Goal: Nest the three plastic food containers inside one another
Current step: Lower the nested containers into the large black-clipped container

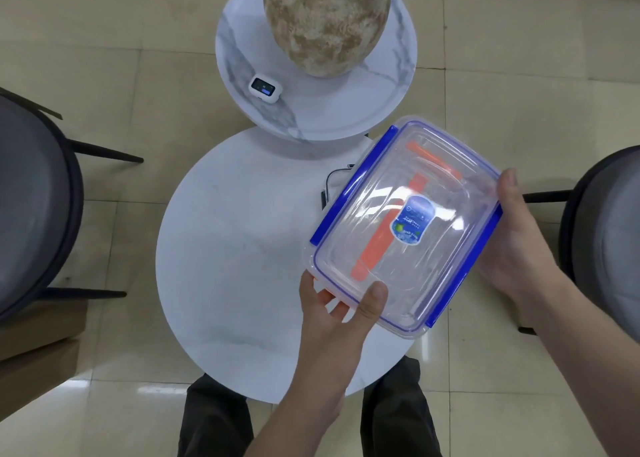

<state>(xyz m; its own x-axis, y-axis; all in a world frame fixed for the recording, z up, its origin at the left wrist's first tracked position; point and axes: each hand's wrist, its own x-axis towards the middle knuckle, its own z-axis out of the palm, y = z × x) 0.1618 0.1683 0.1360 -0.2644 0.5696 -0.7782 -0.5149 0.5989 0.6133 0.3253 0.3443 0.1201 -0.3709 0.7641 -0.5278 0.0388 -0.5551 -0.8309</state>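
Observation:
A large clear plastic food container (440,248) with a lid on, blue clips along its sides and an oval blue label on top is held tilted above the right part of the round white table (225,266). Through its clear lid I see orange clips (377,245) of a smaller container inside; how many are inside I cannot tell. My left hand (341,313) grips its near corner, thumb on the lid. My right hand (519,248) holds the far right side, thumb on the rim.
A higher marble-topped round table (346,110) behind carries a big mottled plant pot (325,20) and a small white device (264,88). Dark chairs stand at the left (34,207) and right (602,221). A metal handle (334,181) peeks from under the container.

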